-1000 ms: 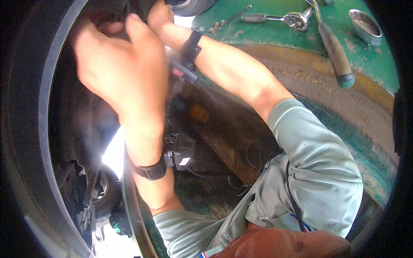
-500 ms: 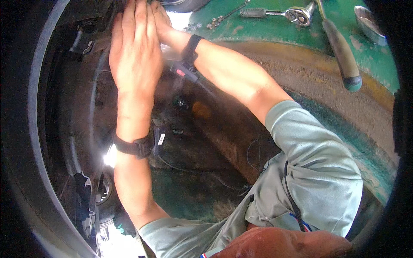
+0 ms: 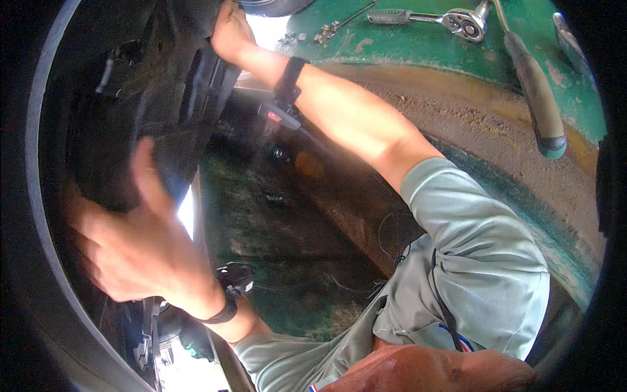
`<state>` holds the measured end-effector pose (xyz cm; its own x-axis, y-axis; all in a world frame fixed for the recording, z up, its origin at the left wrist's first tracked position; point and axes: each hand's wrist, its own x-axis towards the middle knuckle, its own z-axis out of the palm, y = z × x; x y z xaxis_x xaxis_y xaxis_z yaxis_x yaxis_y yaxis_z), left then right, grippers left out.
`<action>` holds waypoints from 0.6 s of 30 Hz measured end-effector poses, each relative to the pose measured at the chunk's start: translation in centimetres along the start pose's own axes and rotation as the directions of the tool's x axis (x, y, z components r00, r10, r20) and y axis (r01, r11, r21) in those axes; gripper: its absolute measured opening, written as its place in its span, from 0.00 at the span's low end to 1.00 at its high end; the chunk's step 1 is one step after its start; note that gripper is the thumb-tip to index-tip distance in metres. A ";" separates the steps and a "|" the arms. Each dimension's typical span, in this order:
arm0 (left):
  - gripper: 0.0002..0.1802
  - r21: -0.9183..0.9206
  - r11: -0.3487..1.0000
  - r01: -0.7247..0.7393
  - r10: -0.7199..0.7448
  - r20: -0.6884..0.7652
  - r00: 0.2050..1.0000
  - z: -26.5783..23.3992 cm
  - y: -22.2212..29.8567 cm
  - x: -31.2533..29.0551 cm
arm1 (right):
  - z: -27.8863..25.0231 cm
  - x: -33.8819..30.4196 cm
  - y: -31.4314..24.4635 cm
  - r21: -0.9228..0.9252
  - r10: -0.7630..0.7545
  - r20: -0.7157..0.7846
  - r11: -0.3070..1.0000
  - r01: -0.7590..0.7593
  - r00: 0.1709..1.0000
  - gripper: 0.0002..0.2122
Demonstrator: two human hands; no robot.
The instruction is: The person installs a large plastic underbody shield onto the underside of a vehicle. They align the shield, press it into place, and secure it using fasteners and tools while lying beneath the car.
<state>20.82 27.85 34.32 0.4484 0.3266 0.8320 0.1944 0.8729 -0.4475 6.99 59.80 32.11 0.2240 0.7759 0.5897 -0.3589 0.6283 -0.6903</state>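
A black plastic panel (image 3: pixel 186 78), shaped like a wheel-arch liner, curves across the upper left. My right hand (image 3: pixel 233 34) is at its upper edge with fingers curled in; part of the hand is hidden behind the panel. Lower on the left, my left hand (image 3: pixel 134 242) lies against the dark inner side, smeared by motion. Its thumb stands well apart and its fingers reach toward the dark surface, holding nothing that shows. Each wrist wears a black strap, and a small device (image 3: pixel 279 115) hangs at the right one.
A ratchet wrench (image 3: pixel 465 25) and a tool with a thick grey grip (image 3: pixel 535 98) lie on the green surface (image 3: pixel 392 49) at upper right. Nearby are small bolts (image 3: pixel 323 32) and a metal dish (image 3: pixel 571 40). A curved dark rim (image 3: pixel 36 163) bounds the left side.
My left hand has moved down and left from beside the right hand, its thumb now spread. The black panel beside my right hand is now exposed. My right hand stays near the top.
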 end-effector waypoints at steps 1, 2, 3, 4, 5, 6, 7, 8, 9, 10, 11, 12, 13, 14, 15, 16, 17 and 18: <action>0.46 -0.004 0.998 0.067 -0.067 0.061 0.996 -0.3 -0.2 0.8 | 0.5 0.5 -0.3 -0.022 -0.043 -0.071 0.999 0.042 0.997 0.18; 0.46 -0.004 0.991 0.134 -0.133 0.123 0.984 -0.5 -0.6 1.5 | 0.7 1.2 -0.4 -0.013 -0.042 -0.051 0.999 0.041 0.998 0.18; 0.43 0.018 0.995 0.097 -0.098 0.140 0.985 -0.4 -1.2 2.0 | 0.6 1.8 -0.3 -0.005 -0.040 -0.032 0.999 0.040 0.999 0.19; 0.42 0.040 0.996 0.077 -0.083 0.165 0.983 -0.7 -1.1 2.1 | 0.5 2.0 0.3 0.000 -0.031 -0.005 1.000 0.031 0.999 0.19; 0.41 0.058 0.997 0.057 -0.067 0.189 0.980 -1.1 -1.0 2.2 | 1.1 2.7 1.0 -0.009 -0.091 -0.048 0.996 0.091 0.995 0.20; 0.41 0.080 0.996 0.034 -0.050 0.210 0.976 -1.3 -0.9 2.2 | 1.6 2.9 0.8 -0.046 -0.097 -0.002 0.994 0.097 0.995 0.20; 0.40 0.064 0.997 0.033 -0.045 0.186 0.981 -1.4 -1.1 2.2 | 1.9 3.2 0.7 -0.084 -0.102 0.040 0.991 0.105 0.994 0.21; 0.40 0.048 0.998 0.040 -0.047 0.166 0.985 -1.7 -1.5 1.6 | 1.6 3.0 0.3 -0.124 -0.110 0.090 0.985 0.120 0.990 0.21; 0.40 0.030 0.998 0.046 -0.050 0.145 0.988 -1.7 -1.8 1.3 | 1.2 3.3 -0.2 -0.289 -0.206 0.208 0.921 0.261 0.956 0.22; 0.40 0.027 0.999 0.037 -0.041 0.156 0.987 -1.6 -1.9 1.4 | 0.7 3.5 -0.1 -0.248 -0.172 0.205 0.943 0.221 0.963 0.21; 0.40 0.022 0.999 0.028 -0.032 0.166 0.986 -1.5 -1.9 1.8 | 0.3 3.7 -0.1 -0.207 -0.139 0.201 0.962 0.181 0.970 0.21; 0.40 0.017 1.000 0.020 -0.023 0.176 0.984 -1.5 -1.8 2.0 | -0.1 3.8 0.0 -0.166 -0.105 0.198 0.976 0.139 0.974 0.21; 0.40 0.001 0.999 0.050 -0.049 0.220 0.974 -2.0 -2.0 2.4 | -0.1 3.7 -0.6 -0.022 -0.029 0.184 0.999 0.033 0.983 0.19; 0.40 -0.016 0.997 0.075 -0.068 0.261 0.963 -2.4 -2.2 2.9 | 0.1 3.2 -1.2 -0.008 -0.029 0.166 0.999 0.031 0.986 0.19; 0.40 -0.042 0.997 0.061 -0.049 0.229 0.972 -2.5 -2.4 3.2 | 0.3 2.6 -1.8 0.007 -0.028 0.150 1.000 0.027 0.988 0.19; 0.40 -0.089 0.994 0.065 -0.045 0.211 0.976 -1.9 -2.1 3.2 | -0.3 3.2 -0.9 -0.011 -0.033 0.102 0.999 0.034 0.994 0.19; 0.41 -0.137 0.989 0.062 -0.035 0.191 0.981 -1.2 -1.8 3.3 | -0.8 4.1 -0.3 -0.016 -0.033 0.059 0.999 0.034 0.998 0.19; 0.41 -0.162 0.984 0.072 -0.039 0.200 0.979 -0.7 -1.5 3.6 | -1.2 5.2 0.2 -0.020 -0.035 0.015 0.999 0.035 0.999 0.19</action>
<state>22.72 27.40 37.74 0.2574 0.3583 0.8974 0.3652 0.8238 -0.4336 9.21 63.98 34.53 0.2225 0.7526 0.6197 -0.3324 0.6561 -0.6775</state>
